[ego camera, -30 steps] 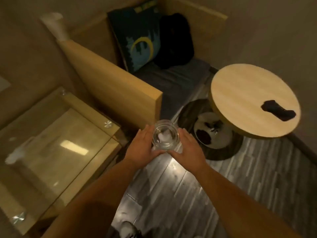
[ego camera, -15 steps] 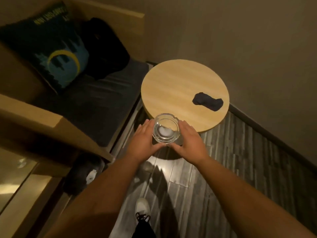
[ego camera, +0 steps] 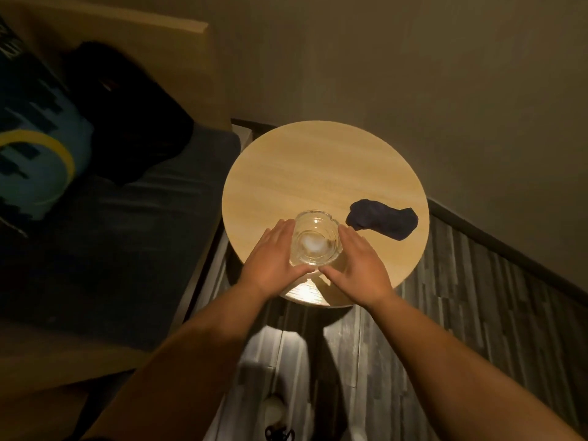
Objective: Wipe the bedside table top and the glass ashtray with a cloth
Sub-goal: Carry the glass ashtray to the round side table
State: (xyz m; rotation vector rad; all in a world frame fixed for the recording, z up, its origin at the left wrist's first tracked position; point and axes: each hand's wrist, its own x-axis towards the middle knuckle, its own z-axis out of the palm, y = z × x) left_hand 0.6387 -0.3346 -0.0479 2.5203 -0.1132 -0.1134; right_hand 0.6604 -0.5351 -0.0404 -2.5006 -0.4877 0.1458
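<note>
- Pillow (ego camera: 28, 148) lies far left on the dark bench seat (ego camera: 127, 243); it carries a yellow ring and blocky blue shapes. Pale letters run along its top corner, but they are cut off and too blurred to read. A black bundle (ego camera: 127, 113) sits beside it.
- Left hand (ego camera: 270, 259) has straight fingers laid flat against the left side of the ashtray (ego camera: 315, 241), thumb running under its near edge.
- Ashtray: a second ago it was carried over the floor, well short of the table (ego camera: 318, 173); now it is over the table's near part. Whether it rests on the wood or hovers just above, I cannot tell. Something pale shows through its base. It bears no label.
- Right hand (ego camera: 359, 268) mirrors the left, fingers straight and pressed to the ashtray's right side.
- Cloth (ego camera: 381, 222), dark and crumpled, lies on the table just right of the ashtray, untouched.
- My reading: the ashtray has reached its spot, so setting it down and taking the cloth likely comes next; no wiping appears under way.
</note>
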